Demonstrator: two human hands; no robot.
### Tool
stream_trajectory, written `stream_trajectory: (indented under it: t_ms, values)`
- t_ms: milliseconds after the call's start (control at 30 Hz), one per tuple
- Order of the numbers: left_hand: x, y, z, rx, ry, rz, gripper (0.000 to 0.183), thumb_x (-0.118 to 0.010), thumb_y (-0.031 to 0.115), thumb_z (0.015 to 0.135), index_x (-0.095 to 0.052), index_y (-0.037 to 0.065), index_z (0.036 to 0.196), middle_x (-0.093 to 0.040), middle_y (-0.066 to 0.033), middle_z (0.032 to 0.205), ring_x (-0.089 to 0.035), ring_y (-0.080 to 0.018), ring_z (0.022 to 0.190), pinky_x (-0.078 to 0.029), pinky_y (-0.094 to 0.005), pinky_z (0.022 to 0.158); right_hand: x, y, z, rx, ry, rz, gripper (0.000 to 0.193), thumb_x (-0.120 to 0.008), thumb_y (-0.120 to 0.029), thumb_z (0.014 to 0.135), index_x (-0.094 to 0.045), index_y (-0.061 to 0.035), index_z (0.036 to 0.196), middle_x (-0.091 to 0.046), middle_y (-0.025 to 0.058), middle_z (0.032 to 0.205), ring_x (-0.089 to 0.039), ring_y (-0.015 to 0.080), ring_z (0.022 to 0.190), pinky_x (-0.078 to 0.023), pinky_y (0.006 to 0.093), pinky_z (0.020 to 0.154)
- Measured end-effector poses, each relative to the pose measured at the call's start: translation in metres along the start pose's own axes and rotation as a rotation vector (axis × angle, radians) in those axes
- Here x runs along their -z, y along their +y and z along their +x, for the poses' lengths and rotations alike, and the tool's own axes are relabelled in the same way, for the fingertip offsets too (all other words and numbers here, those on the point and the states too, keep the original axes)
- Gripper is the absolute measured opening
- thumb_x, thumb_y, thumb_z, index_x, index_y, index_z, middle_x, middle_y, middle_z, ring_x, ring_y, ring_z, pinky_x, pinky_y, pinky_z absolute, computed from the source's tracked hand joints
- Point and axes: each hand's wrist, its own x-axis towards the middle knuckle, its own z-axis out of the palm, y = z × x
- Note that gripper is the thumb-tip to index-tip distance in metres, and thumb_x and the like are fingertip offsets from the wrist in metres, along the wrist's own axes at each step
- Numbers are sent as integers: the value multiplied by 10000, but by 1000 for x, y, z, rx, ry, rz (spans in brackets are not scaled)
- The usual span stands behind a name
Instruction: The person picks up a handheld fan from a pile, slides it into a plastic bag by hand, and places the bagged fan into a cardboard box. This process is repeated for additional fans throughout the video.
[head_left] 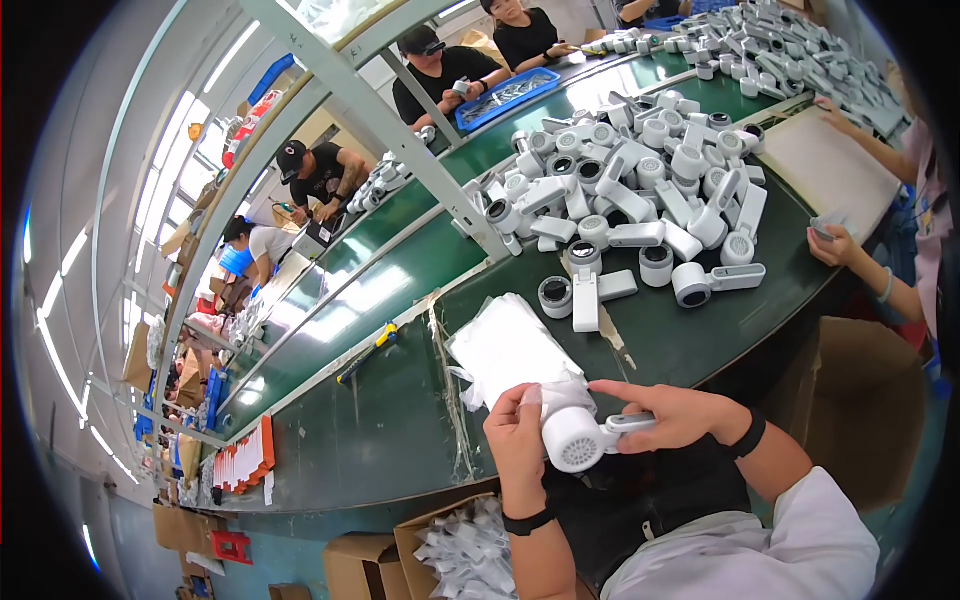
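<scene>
Close to my body, a white handheld fan (577, 440) with a round grille points toward me. My right hand (665, 418) grips its handle, index finger stretched toward the fan's far side. Beside the fan head, my left hand (517, 430) is closed, thumb and fingers pinching the edge of a thin, translucent white bag (560, 388). That bag lies against the far side of the fan head; how much of the fan is inside it, I cannot tell. Just beyond lies a stack of similar white bags (505, 340) on the dark green table (370, 440).
A large heap of white fans (640, 185) covers the table ahead. A yellow-and-black tool (368, 352) and an orange tray (245, 455) lie leftward. Below are a carton of bagged items (465, 550) and a brown carton (850, 400). A co-worker's hand (838, 246) is at right.
</scene>
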Motion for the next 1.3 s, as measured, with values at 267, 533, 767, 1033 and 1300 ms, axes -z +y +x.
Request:
stream_trajectory:
  t_ms: [267, 533, 767, 1033, 1300]
  values:
    - [15, 2, 1, -43, -177, 141, 118, -660, 29, 867, -673, -22, 973, -660, -38, 855, -591, -67, 731, -463, -206, 625, -6, 17, 24, 65, 39, -128, 713, -645, -303, 858, -320, -227, 1489, -641, 139, 1190, -642, 281, 1003, -465, 343, 895]
    - [18, 6, 7, 40, -33, 262, 153, -647, 68, 873, -670, -38, 980, -671, -56, 868, -597, -79, 723, -468, -211, 629, 0, 18, 20, 26, -82, -76, 736, -660, -305, 820, -347, -206, 1479, -643, 137, 1181, -637, 257, 989, -463, 321, 897]
    - [19, 6, 9, 113, -252, 66, 224, -603, 73, 902, -629, -54, 1084, -673, -78, 914, -609, -105, 737, -483, -222, 650, 10, 12, 31, 38, -108, -76, 868, -673, -232, 853, -141, -203, 1538, -673, 78, 989, -612, 144, 756, -496, 286, 746]
    - [16, 3, 4, -256, -67, 257, 127, -645, 3, 863, -635, -24, 986, -599, -12, 826, -539, -66, 708, -404, -194, 596, -16, 14, 37, 38, 135, 41, 646, -657, -233, 873, -393, -236, 1462, -645, 28, 907, -564, 98, 686, -494, 262, 646]
    - [-5, -5, -9, -676, 93, 587, 85, -718, 2, 790, -674, 12, 863, -542, -24, 832, -485, -96, 670, -379, -218, 560, -41, 20, 40, -122, 274, 452, 664, -622, -220, 890, -332, -193, 1487, -632, 72, 916, -560, 117, 652, -470, 269, 579]
